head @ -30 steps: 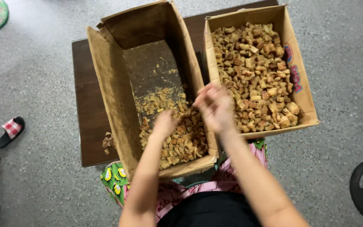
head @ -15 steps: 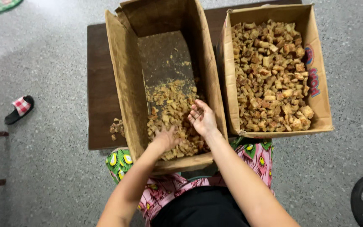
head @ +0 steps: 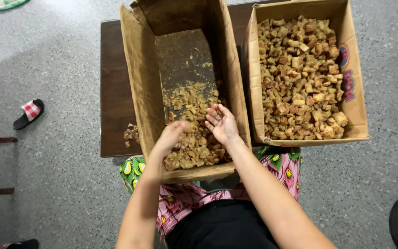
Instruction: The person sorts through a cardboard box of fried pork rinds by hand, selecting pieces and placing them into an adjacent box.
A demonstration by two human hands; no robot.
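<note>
Left hand motion-blurred, grip unclear

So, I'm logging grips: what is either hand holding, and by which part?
Right hand is open-palmed, holding nothing. Left hand is blurred over the tan crumbly chunks; any hold cannot be told.

A low dark brown wooden table stands on the speckled grey floor, just beyond both hands. Two open brown cardboard boxes rest on it: the tall-walled one around the hands, and a fuller one off to the right hand's side. A few loose tan crumbly chunks, perhaps spilled pieces, lie on the tabletop left of the left hand.
</note>
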